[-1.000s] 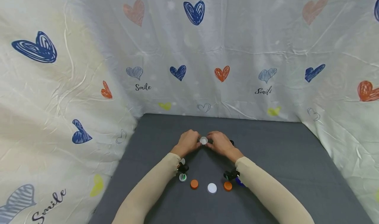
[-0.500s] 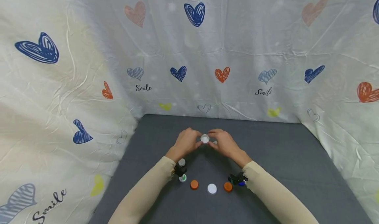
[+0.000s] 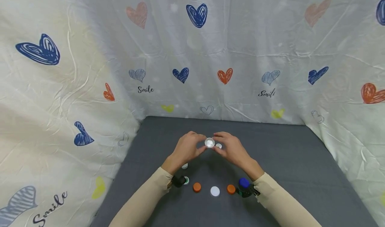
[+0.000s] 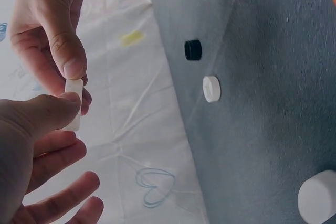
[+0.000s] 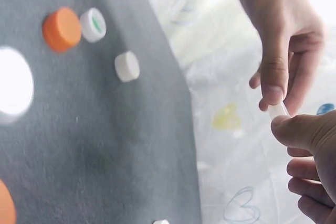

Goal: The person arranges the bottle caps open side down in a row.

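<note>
A white bottle cap (image 3: 209, 142) is held up between my two hands, its hollow side facing the head camera. My left hand (image 3: 187, 147) pinches its left edge between thumb and fingers. On the opposite edge, my right hand (image 3: 234, 150) grips it the same way. The left wrist view shows the cap (image 4: 75, 88) edge-on, raised above the table, with both thumbs on its near face. Seen from the right wrist, fingertips cover most of the cap (image 5: 277, 110). A smaller white cap (image 3: 218, 146) shows on the table between my right thumb and fingers.
Nearer on the grey table (image 3: 285, 160) lie two orange caps (image 3: 197, 187), a white cap (image 3: 215, 191) and a blue cap (image 3: 244, 182). A green-marked white cap (image 5: 93, 24) and another white cap (image 5: 127, 66) lie to the left. A black cap (image 4: 193, 50) sits farther back.
Both hands have lifted the white cap closer to the head camera, and it looks larger. My forearms have spread apart, uncovering the blue cap and the small white cap by my right hand.
</note>
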Demonstrator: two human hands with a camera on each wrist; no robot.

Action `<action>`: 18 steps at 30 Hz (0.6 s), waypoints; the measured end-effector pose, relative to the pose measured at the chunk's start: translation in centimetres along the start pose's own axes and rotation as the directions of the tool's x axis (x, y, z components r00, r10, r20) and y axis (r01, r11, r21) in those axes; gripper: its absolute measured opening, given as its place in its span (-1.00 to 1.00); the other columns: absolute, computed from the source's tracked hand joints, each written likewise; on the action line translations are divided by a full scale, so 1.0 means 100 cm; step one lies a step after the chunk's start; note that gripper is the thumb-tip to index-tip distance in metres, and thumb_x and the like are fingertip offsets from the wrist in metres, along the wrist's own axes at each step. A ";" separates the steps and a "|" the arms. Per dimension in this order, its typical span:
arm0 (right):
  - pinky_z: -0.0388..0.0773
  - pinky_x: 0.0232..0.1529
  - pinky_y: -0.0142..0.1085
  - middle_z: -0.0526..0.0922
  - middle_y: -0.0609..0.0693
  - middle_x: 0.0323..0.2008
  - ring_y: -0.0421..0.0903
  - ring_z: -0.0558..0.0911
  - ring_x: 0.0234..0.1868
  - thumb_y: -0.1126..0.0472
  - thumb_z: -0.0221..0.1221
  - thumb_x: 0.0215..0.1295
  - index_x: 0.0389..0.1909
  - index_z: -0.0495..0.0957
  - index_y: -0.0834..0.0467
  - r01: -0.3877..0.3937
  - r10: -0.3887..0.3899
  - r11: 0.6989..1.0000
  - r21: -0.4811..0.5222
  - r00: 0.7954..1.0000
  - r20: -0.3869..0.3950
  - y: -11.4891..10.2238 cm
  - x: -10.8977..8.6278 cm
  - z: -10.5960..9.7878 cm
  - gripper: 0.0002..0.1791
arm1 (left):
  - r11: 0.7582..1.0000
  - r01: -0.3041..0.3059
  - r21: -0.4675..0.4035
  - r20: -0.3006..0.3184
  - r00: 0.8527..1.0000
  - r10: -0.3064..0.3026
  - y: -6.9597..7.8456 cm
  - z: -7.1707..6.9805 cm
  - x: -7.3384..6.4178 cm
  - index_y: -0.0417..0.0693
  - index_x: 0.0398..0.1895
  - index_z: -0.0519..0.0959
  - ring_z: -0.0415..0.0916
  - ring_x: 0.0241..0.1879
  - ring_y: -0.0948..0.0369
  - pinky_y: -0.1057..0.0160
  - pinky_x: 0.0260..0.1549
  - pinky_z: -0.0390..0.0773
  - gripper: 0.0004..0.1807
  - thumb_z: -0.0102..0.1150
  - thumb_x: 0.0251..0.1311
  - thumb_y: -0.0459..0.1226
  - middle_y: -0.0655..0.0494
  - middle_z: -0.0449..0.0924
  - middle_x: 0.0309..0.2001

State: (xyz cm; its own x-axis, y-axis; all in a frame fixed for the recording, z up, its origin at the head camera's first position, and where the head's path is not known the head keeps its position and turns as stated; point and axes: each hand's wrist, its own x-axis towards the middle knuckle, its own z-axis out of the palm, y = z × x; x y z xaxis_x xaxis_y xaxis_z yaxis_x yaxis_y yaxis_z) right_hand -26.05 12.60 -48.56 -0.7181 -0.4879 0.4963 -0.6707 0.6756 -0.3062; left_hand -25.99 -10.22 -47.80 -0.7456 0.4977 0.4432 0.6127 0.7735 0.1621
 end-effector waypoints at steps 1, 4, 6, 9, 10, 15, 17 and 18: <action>0.62 0.06 -0.03 0.65 0.06 0.12 0.03 0.64 0.13 0.03 0.43 0.19 0.05 0.71 0.12 0.005 -0.005 1.000 0.008 1.000 -0.006 -0.002 -0.003 -0.001 -0.57 | 1.000 -0.010 -0.010 -0.012 1.000 0.010 0.001 -0.001 -0.003 0.11 0.00 0.73 0.60 -0.08 0.20 0.17 -0.12 0.66 -0.63 0.42 0.17 0.01 0.24 0.76 -0.08; 0.63 0.06 -0.03 0.66 0.07 0.13 0.03 0.64 0.13 0.03 0.42 0.20 0.05 0.70 0.12 0.024 -0.023 0.999 0.027 0.999 -0.029 -0.008 -0.011 -0.004 -0.57 | 0.998 -0.040 -0.038 -0.043 0.998 0.038 0.004 -0.004 -0.011 0.10 0.02 0.73 0.61 -0.07 0.19 0.18 -0.12 0.66 -0.61 0.44 0.15 0.00 0.22 0.75 -0.05; 0.63 0.05 -0.04 0.66 0.07 0.13 0.02 0.64 0.13 0.03 0.43 0.19 0.05 0.70 0.12 0.034 -0.033 0.999 0.033 0.999 -0.041 -0.011 -0.016 -0.005 -0.57 | 0.997 -0.059 -0.046 -0.051 0.997 0.056 0.006 -0.004 -0.016 0.11 0.04 0.72 0.61 -0.06 0.20 0.19 -0.11 0.66 -0.60 0.44 0.14 0.00 0.22 0.75 -0.03; 0.64 0.05 -0.05 0.66 0.06 0.13 0.02 0.64 0.13 0.04 0.44 0.18 0.06 0.70 0.10 0.035 -0.033 0.998 0.045 0.998 -0.052 -0.015 -0.024 -0.004 -0.56 | 0.996 -0.079 -0.050 -0.054 0.996 0.076 0.008 -0.005 -0.021 0.10 0.04 0.72 0.60 -0.06 0.22 0.21 -0.09 0.65 -0.59 0.45 0.13 -0.01 0.22 0.75 -0.02; 0.64 0.04 -0.06 0.66 0.06 0.13 0.02 0.64 0.14 0.04 0.45 0.17 0.06 0.70 0.09 0.035 -0.032 0.998 0.050 0.998 -0.055 -0.016 -0.026 -0.003 -0.56 | 0.995 -0.086 -0.050 -0.058 0.995 0.084 0.008 -0.004 -0.023 0.09 0.03 0.73 0.60 -0.06 0.23 0.22 -0.10 0.65 -0.59 0.46 0.13 -0.01 0.22 0.74 -0.02; 0.65 0.02 -0.07 0.66 0.07 0.12 0.02 0.65 0.13 0.06 0.48 0.12 0.04 0.71 0.11 0.047 -0.041 0.996 0.073 0.996 -0.078 -0.021 -0.036 -0.001 -0.54 | 0.988 -0.137 -0.077 -0.085 0.988 0.130 0.010 0.000 -0.032 0.06 0.02 0.73 0.60 -0.08 0.24 0.25 -0.09 0.65 -0.58 0.49 0.10 -0.04 0.22 0.75 -0.04; 0.65 0.02 -0.06 0.67 0.08 0.11 0.03 0.64 0.13 0.08 0.49 0.10 0.05 0.70 0.13 0.062 -0.055 0.995 0.082 0.995 -0.087 -0.022 -0.040 0.001 -0.53 | 0.983 -0.157 -0.096 -0.092 0.985 0.148 0.010 0.002 -0.036 0.06 0.03 0.72 0.60 -0.08 0.25 0.26 -0.08 0.65 -0.57 0.50 0.09 -0.05 0.22 0.75 -0.04; 0.65 0.03 -0.06 0.67 0.08 0.11 0.03 0.64 0.14 0.10 0.50 0.09 0.06 0.70 0.14 0.071 -0.063 0.994 0.088 0.994 -0.090 -0.023 -0.042 0.002 -0.51 | 0.980 -0.166 -0.106 -0.097 0.983 0.156 0.010 0.003 -0.039 0.05 0.03 0.72 0.59 -0.09 0.26 0.27 -0.08 0.65 -0.57 0.50 0.08 -0.06 0.22 0.75 -0.04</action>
State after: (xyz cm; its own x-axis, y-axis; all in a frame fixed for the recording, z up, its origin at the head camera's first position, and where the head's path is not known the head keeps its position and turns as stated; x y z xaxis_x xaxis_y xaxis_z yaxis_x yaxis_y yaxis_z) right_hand -21.52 13.03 -50.08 -0.6544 -0.4780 0.5859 -0.7339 0.5879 -0.3402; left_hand -22.56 -11.23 -49.63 -0.6118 0.5721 0.5463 0.7523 0.6342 0.1783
